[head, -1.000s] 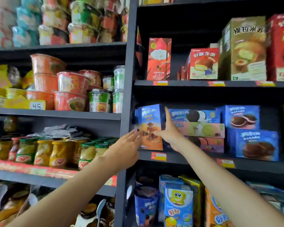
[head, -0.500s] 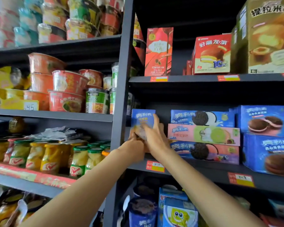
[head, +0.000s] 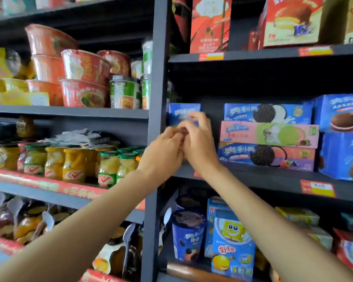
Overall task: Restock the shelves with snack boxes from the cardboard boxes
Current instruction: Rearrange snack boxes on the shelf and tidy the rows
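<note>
A blue snack box stands upright at the left end of the middle shelf, against the dark upright post. Only its top part shows; my hands cover the rest. My left hand grips the box low on its left side with curled fingers. On the right, my right hand holds the box with its fingers bent across the front face. The two hands touch each other in front of the box.
Right of the box lie three stacked flat cookie boxes, then larger blue boxes. Red boxes stand on the shelf above. Noodle bowls and fruit jars fill the left bay. Blue cups and cartons sit below.
The box has gone from angled at the shelf front to upright and deeper against the post. Both hands closed in over its lower front, and the view moved nearer.
</note>
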Demonstrator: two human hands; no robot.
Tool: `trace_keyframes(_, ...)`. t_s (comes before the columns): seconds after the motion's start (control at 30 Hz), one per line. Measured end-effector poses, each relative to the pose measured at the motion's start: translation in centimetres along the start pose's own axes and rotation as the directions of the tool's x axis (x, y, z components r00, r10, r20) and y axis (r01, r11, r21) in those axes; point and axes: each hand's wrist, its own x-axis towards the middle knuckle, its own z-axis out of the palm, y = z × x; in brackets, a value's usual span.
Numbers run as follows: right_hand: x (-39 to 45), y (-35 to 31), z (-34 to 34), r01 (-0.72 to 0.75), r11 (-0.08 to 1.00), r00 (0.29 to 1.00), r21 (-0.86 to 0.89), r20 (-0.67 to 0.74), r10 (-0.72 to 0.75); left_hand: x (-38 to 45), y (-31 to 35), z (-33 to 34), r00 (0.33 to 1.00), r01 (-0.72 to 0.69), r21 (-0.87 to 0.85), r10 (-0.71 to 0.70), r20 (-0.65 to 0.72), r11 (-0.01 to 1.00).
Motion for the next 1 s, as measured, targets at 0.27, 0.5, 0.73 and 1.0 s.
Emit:
trace_keyframes(0.27,-10.6,-13.3,8.1,0.265,0.937,0.964,0.227,-0.075,-0.255,-16.9,-10.5,-6.2,0.981,0.082,-0.204,-0.115,-0.156,0.976)
trace_keyframes(0.5,-38.3,-20.9,25.9,-0.254,0.925,0.779,0.283,0.626,0.023,-46.4,-24.4,-3.6,0.849,0.499,-0.008,-0.486,0.208,0.867)
trace_keyframes(0.73,-73.3,-20.3,35.9,-0.367,0.904,-0.002,-0.217,0.973,0.233,-81.6,-28.2,1.5,0.511,0.617,0.268,-0.635,0.58,0.74)
trace_keyframes(1.0,-97.7,-15.5,46.5,-0.212,0.927,-0.273,-0.309,0.93,0.248,-104.9,-26.2,13.8,0.264,0.618,0.43,-0.69,0.674,0.658)
